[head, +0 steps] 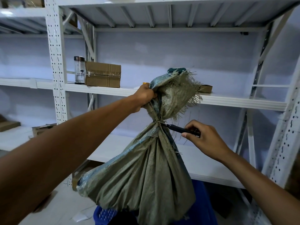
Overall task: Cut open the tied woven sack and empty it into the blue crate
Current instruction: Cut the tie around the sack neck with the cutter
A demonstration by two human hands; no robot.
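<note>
Our left hand (144, 96) has its fingers closed tight around the bunched neck of the woven sack (146, 168), gripping the frayed top just above the tie (158, 123) and holding the sack up so its full belly hangs down. Our right hand (203, 137) pinches a slim black cutter (180, 129) between thumb and curled fingers; its tip points left and touches the tie at the sack's narrow waist. The sack is grey-green with bluish sheen on its left side, loose threads fanning from its open rim. Its bottom hangs directly over the blue crate (105, 214), whose perforated wall shows at the lower edge of the view; whether the sack rests on the crate we cannot tell. Behind stands white metal shelving (56, 62) against a pale wall. On the middle shelf, well left of the sack, sit a taped cardboard box (103, 76) and, just beside it, a clear jar (79, 69) with a dark lid. A dark teal object (176, 70) peeks out behind the sack's frayed top, and a small brown box (206, 88) lies to its right. The shelf boards to the right of the sack are bare, and open space lies around both forearms.
</note>
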